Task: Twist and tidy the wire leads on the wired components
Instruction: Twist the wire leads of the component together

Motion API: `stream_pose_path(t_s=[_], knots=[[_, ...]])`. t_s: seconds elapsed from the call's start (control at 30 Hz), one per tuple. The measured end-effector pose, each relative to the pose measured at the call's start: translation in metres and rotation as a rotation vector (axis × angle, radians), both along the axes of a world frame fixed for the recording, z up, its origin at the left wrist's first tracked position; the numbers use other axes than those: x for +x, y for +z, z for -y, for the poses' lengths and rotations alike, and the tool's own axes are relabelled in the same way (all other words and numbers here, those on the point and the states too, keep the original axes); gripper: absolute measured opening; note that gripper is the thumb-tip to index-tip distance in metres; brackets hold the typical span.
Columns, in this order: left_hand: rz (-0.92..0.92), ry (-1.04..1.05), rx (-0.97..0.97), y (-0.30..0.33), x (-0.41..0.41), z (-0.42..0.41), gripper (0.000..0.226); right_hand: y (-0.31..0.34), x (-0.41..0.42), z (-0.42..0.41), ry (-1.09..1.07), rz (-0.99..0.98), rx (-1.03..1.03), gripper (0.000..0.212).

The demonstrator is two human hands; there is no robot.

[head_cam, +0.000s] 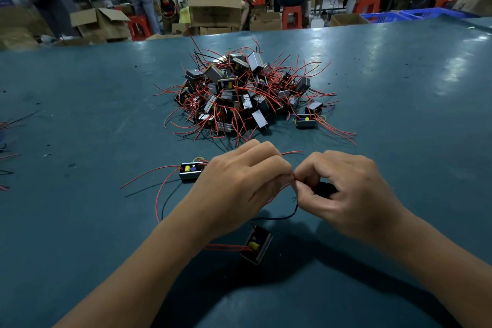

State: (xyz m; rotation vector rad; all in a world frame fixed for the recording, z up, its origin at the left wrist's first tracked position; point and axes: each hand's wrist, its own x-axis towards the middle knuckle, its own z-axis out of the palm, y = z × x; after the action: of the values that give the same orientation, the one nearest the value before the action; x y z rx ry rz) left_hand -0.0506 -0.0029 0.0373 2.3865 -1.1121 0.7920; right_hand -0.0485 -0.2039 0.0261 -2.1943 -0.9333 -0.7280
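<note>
Where the two sets of fingertips meet, the left hand [239, 184] and the right hand [346, 189] both pinch the red wire leads [286, 186], fingers curled tight around them. Below the fingers a black lead [282, 217] loops down to a small wired component [256, 246] hanging tilted above the green table [80, 114]. Left of the fingers a second component [190, 170] lies flat. Beyond the fingers sits a pile of components [247, 93] tangled in red wire.
</note>
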Motion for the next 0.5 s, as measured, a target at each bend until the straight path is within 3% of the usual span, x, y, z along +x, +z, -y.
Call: stream_pose_path(t_s=[0.13, 0.33, 0.5], knots=[[-0.275, 0.02, -0.142, 0.0, -0.004, 0.005, 0.012, -0.001, 0.001, 0.0, -0.009, 0.007, -0.003, 0.019], [-0.577, 0.046, -0.29, 0.002, -0.009, 0.009, 0.019, -0.005, 0.003, -0.001, -0.03, 0.027, -0.022, 0.018], [-0.983, 0.068, -0.555, 0.003, -0.011, 0.014, 0.03, -0.008, 0.004, -0.003, -0.022, 0.102, -0.088, 0.018]])
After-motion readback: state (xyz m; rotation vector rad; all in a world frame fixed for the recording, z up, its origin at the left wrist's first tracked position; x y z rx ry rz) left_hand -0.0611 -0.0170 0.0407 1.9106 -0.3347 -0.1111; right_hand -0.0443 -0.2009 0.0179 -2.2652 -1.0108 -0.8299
